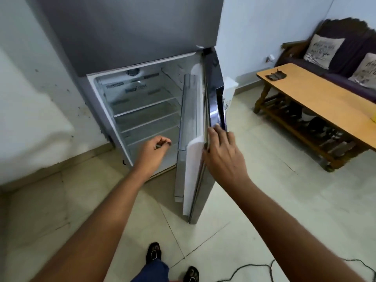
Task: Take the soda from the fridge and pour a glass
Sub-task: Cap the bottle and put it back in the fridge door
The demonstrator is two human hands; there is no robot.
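The grey fridge (pixel 130 33) stands ahead with its lower door (pixel 213 94) swung open toward me. Several bare glass shelves (pixel 146 117) show inside, and no soda bottle is visible. My right hand (pixel 221 153) grips the door's outer edge near the middle. My left hand (pixel 153 147) reaches into the low part of the compartment, its fingers curled around a small dark thing that I cannot make out. The door's inner racks (pixel 188 110) look empty from here. No glass is in view.
A wooden coffee table (pixel 317 98) with a lower rack of shoes stands to the right, a dark cloth (pixel 275 75) on its top. Behind it is a purple sofa with cushions (pixel 323 50). A black cable (pixel 252 269) lies on the tiled floor near my feet.
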